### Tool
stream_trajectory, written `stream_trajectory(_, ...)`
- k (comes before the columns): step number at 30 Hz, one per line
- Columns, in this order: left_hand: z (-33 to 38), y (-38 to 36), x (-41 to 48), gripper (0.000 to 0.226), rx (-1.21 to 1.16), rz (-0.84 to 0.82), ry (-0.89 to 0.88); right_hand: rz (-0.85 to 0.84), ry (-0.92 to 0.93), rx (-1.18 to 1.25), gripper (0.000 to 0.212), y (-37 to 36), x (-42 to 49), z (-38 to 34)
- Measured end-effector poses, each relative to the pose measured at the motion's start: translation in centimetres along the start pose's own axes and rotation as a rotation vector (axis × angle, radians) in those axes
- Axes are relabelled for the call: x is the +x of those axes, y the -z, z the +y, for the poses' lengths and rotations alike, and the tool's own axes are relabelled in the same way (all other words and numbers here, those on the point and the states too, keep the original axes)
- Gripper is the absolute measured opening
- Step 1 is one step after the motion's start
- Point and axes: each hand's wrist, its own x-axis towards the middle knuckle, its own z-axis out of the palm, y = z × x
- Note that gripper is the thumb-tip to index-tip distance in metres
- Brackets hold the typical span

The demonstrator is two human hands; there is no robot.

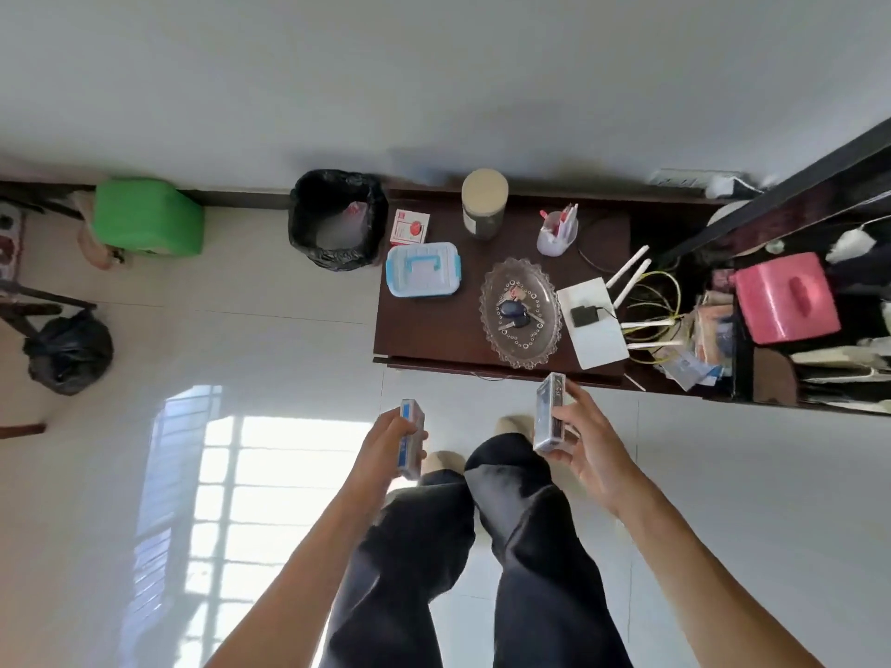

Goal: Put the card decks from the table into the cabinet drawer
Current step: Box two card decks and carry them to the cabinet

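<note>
**Overhead view at the cabinet.** We look down on a dark cabinet [434, 330] standing against the wall.

- **Beside the cabinet:** Well to its left stands a green stool [147, 216], and a black bag [67, 351] lies farther left and nearer to us. A bin [337, 219] with a black liner sits just beside the cabinet's left end. Beyond the cabinet's right end we see a pink box [786, 296] on a cluttered shelf.
- **On the cabinet top:** A glass dish [520, 339] holding keys [513, 311] lies near the front edge. A white router [590, 344] occupies the right end. A plastic box [423, 270] with a blue handle sits at the left end. Along the back of the cabinet stand a jar [483, 202], a cup [557, 231] and a red-and-white carton [409, 227].
- **In front of the cabinet, above the floor:** We see both hands raised, each with one deck.
  - The left hand [385, 441] has its fingers curled round a blue deck [411, 438], which it holds on edge, short of the cabinet's front.
  - The right hand [586, 450] clasps a dark deck [549, 412] between thumb and fingers. The deck's far end reaches the cabinet's front edge as seen from above.
</note>
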Motion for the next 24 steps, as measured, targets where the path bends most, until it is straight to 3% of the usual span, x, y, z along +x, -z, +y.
stream_trajectory(7,-2.3,-0.9,13.9,0.05,0.191,0.199,-0.144,-0.079,0.201,-0.496,0.05,-0.8,14.9,1.8)
stream_trajectory(13,-4.5,-2.0,27.8,0.061,0.472,0.374,-0.4,0.019,0.53,-1.108,0.067,-4.0,27.3,4.5)
stream_trajectory(19,-6.4,-1.6,38.6,0.069,0.58,0.609,-0.538,0.279,0.99,-1.69,0.072,-7.3,37.3,7.4)
stream_trajectory(24,-8.0,-2.5,42.2,0.071,0.63,0.716,-0.657,0.472,1.07,-1.882,0.075,-8.5,41.0,9.4)
